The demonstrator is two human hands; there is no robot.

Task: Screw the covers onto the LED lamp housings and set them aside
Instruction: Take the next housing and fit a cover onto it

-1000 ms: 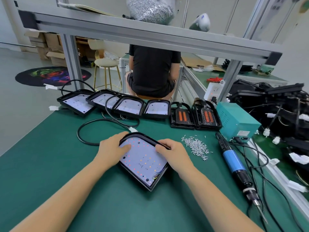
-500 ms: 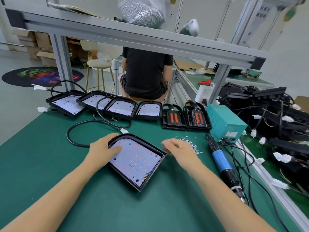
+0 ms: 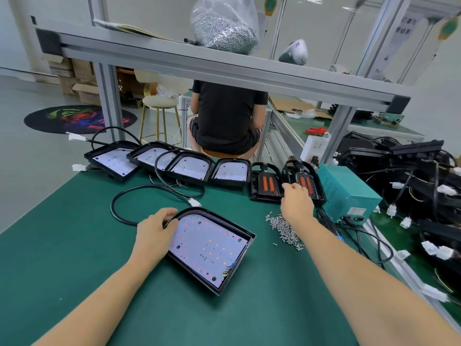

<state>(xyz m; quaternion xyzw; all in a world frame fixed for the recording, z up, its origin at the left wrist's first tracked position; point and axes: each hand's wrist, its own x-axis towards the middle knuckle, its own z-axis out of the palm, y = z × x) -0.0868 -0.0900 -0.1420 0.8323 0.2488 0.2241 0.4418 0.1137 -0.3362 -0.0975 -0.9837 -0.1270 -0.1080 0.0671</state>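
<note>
Here the open LED lamp housing [image 3: 209, 248] lies flat on the green bench mat [image 3: 74, 245] just in front of the person, its long axis running from upper left to lower right, rounded end away. The left hand [image 3: 156, 231] grips its rounded far-left rim, fingers curled over the edge. The right hand [image 3: 296, 198] reaches forward and right, well apart from the housing, to the two black covers [image 3: 267, 183] with orange inserts; whether its fingers have closed on one I cannot tell. The cover must travel back and left, over the loose screw pile [image 3: 284, 228]; open mat surrounds the housing.
</note>
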